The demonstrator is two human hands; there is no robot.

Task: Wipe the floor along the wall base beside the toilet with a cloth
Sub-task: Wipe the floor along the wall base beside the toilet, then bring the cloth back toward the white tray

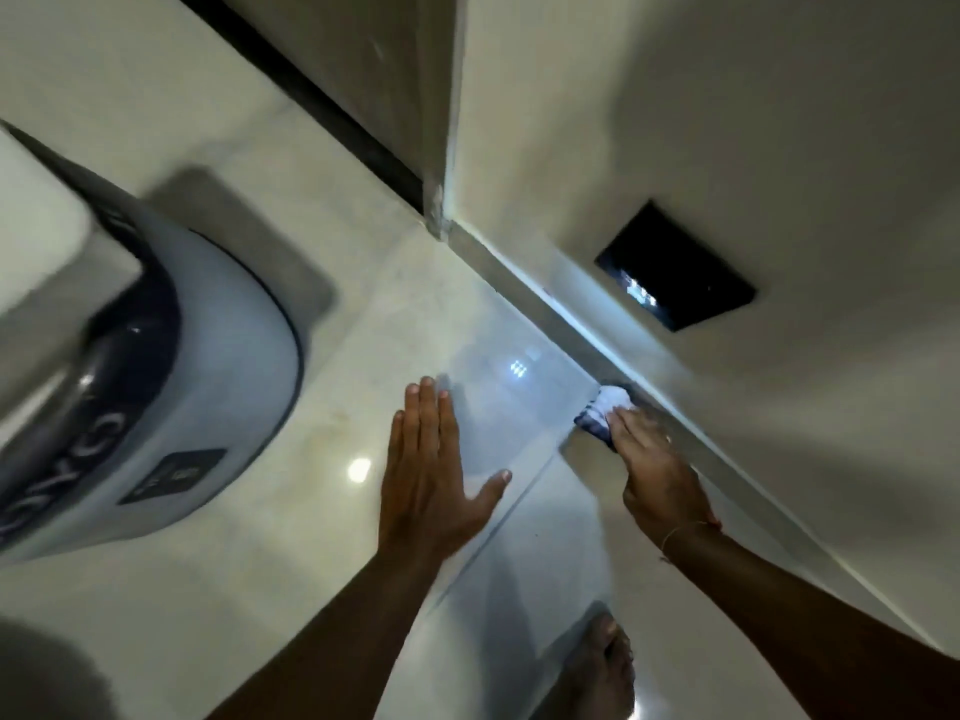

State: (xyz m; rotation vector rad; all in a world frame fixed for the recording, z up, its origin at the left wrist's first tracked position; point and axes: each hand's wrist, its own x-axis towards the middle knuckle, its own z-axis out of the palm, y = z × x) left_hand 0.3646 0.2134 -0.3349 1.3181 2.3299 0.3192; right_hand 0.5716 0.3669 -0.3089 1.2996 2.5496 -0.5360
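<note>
A small white and dark blue cloth lies bunched on the glossy pale floor, right against the wall base. My right hand presses down on the cloth with the fingers stretched over it, beside the skirting. My left hand rests flat on the floor tiles with its fingers spread, holding nothing, to the left of the cloth. The toilet, white with a dark band, fills the left side of the view.
A black rectangular plate is set low in the wall above the skirting. A dark door frame strip meets the wall corner at the top. My bare foot stands on the floor near the bottom edge.
</note>
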